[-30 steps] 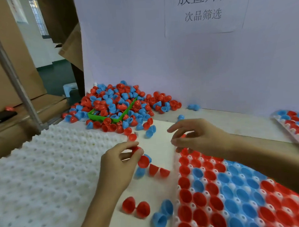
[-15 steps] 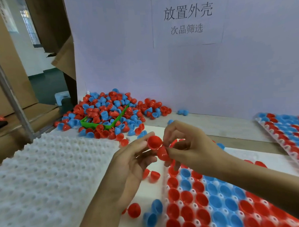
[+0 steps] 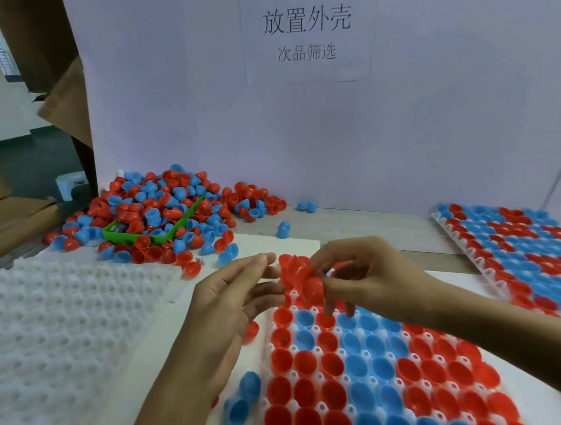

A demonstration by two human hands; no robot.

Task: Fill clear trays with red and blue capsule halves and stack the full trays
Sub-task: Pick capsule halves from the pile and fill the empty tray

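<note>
Both hands have drifted right and up since half a second ago, and the red halves [image 3: 299, 275] between them now blur into a small cluster instead of two clear cups.

Nearest, two blue halves [image 3: 240, 398] lie loose on the white sheet beside the tray [image 3: 317, 350], whose pockets hold red and blue cups, mouths up. The far-left corner of it, under the hands, is hidden, so I cannot tell whether pockets remain empty there.

Left hand [image 3: 227, 306] has its fingers nearly straight, tips touching the red halves from the left; whether it pinches them I cannot tell. Right hand [image 3: 364, 277] has thumb and forefinger curled on the same cluster, the other fingers hanging down toward the tray.

These halves look like thin, light, glossy plastic: stiff enough to pinch by the rim, probably slippery, and apt to nest together, so they likely need pulling apart at the rims.

To the left sits an empty white tray [image 3: 69, 334]. Further back, the pile [image 3: 163, 214] of halves surrounds a green scoop [image 3: 151, 235]; a full tray [image 3: 512, 247] lies far right.
</note>
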